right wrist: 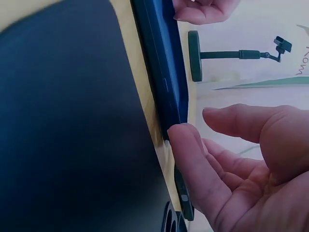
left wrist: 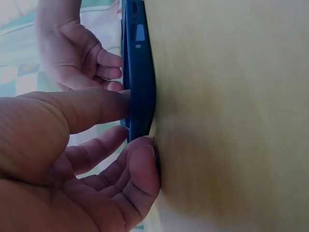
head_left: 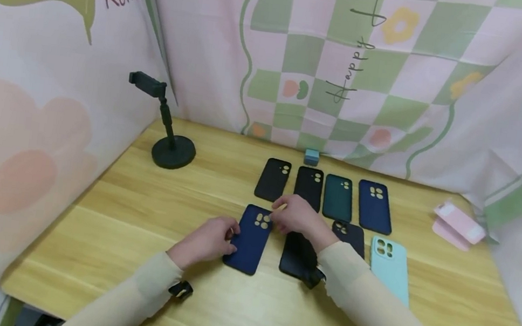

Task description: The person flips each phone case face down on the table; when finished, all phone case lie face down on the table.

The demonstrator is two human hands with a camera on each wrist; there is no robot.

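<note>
A dark blue phone case [head_left: 248, 246] with camera cut-outs lies on the table, its hollow side facing up. My left hand [head_left: 207, 239] pinches its left edge. In the left wrist view the thumb reaches inside the rim of the case [left wrist: 143, 82] and curled fingers sit against the outer side. At the upper right corner is my right hand [head_left: 298, 215]. In the right wrist view its index fingertip touches the edge of the case [right wrist: 161, 67], while the thumb stays apart. Just right of it lies a black phone case [head_left: 296, 257], partly under the right forearm.
A back row holds two black cases [head_left: 272, 179] [head_left: 309, 182], a dark green case [head_left: 337, 198] and another blue case [head_left: 375, 207]. Nearer are a dark case [head_left: 352, 237] and a turquoise case [head_left: 391, 268]. Around them stand a phone stand [head_left: 173, 151], small blue box [head_left: 311, 157] and pink holder [head_left: 458, 225].
</note>
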